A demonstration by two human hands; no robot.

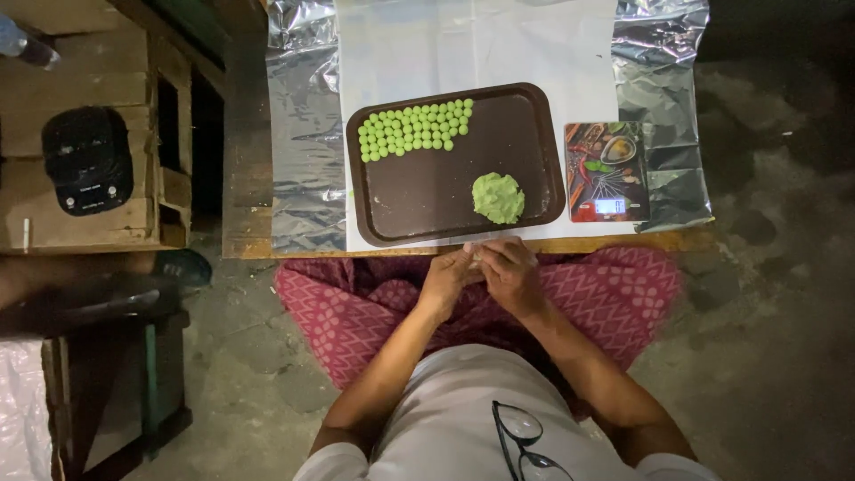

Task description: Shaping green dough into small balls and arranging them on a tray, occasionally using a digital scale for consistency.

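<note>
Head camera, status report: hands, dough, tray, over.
Left hand and right hand pressed together at table edge, contents hidden. Green dough lump and rows of small green balls on brown tray. Nothing blocking.

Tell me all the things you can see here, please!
tray: one, dark brown, on the table
balls: many, too small to count, green, in rows at the tray's far left corner
dough lump: one, green, near right part of the tray
scale: one, patterned, right of the tray
foil: silver, spread over the table
paper: white, under the tray
crate: one, wooden, far left
glasses: one pair, hanging on the shirt
left hand: touching the right at the table's edge
right hand: against the left
</note>
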